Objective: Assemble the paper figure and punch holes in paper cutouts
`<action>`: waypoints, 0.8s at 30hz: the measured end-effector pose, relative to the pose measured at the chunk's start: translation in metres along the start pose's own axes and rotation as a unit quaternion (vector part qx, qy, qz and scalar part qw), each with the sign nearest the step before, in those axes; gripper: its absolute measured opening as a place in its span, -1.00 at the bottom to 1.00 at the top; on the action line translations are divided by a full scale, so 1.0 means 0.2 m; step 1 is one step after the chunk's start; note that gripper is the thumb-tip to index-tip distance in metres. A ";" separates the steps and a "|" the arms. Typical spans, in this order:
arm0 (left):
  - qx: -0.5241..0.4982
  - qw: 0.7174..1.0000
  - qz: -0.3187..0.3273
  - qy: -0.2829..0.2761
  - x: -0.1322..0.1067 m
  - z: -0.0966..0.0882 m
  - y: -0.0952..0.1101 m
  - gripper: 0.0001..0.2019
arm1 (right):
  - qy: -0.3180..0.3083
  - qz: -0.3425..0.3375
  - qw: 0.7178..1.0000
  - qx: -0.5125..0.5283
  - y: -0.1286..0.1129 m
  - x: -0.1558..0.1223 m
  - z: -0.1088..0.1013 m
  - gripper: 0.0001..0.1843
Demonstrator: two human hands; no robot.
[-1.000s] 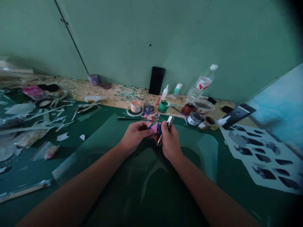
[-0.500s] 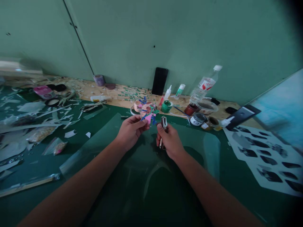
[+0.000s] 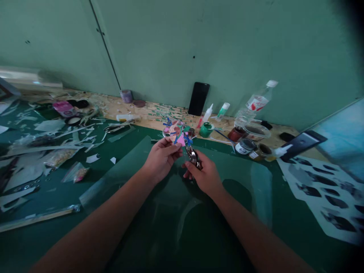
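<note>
Head view — left hand (image 3: 161,161) pinches a colourful paper cutout (image 3: 176,133), held up above the green mat (image 3: 127,212). Right hand (image 3: 205,175) just beside it, fingers wrapped round a metal hole punch (image 3: 193,155) — its tip touching the cutout's lower edge.

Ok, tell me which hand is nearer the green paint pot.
Right. The right hand, gripping metal pliers, sits just below the green paint pot; the left hand is farther left, holding a colourful piece.

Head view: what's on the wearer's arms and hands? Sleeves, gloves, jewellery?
Both forearms are bare as far as the frame shows: no sleeves in view. The left hand and right hand wear no gloves. No watch, bracelet or ring is visible; dim light hides finer detail.
</note>
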State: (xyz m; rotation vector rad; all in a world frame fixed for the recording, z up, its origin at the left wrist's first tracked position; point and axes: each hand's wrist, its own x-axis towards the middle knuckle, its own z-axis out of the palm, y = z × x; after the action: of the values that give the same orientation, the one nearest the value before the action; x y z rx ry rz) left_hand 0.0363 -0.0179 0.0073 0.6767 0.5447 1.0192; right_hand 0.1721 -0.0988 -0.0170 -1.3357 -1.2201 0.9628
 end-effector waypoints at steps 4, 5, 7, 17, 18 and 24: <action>-0.007 1.000 -0.011 0.009 -0.01 0.01 0.00 -0.75 | 0.019 0.020 0.999 0.021 -0.01 0.00 0.00 -0.59; -0.008 1.000 -0.015 0.017 -0.01 0.02 0.00 -0.77 | 0.029 0.024 0.999 0.020 -0.01 0.00 0.00 -0.60; -0.011 0.999 -0.026 0.032 -0.02 0.02 0.00 -0.81 | 0.047 0.025 0.999 0.004 -0.01 0.00 -0.01 -0.67; 0.026 0.994 -0.088 0.061 -0.06 0.08 0.01 -0.94 | 0.088 -0.065 0.960 -0.258 0.01 -0.02 -0.03 -0.77; 0.029 0.994 -0.090 0.061 -0.07 0.08 0.01 -0.94 | 0.086 -0.070 0.958 -0.266 0.01 -0.02 -0.03 -0.77; 0.061 0.993 -0.079 0.065 -0.07 0.08 0.02 -0.92 | 0.085 -0.084 0.951 -0.287 0.02 -0.01 -0.02 -0.78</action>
State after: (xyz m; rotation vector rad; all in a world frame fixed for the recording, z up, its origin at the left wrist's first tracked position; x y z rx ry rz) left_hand 0.0377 -0.0331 0.0225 0.6667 0.7671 0.8900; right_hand 0.1769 -0.1022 -0.0206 -1.6863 -1.5134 0.3646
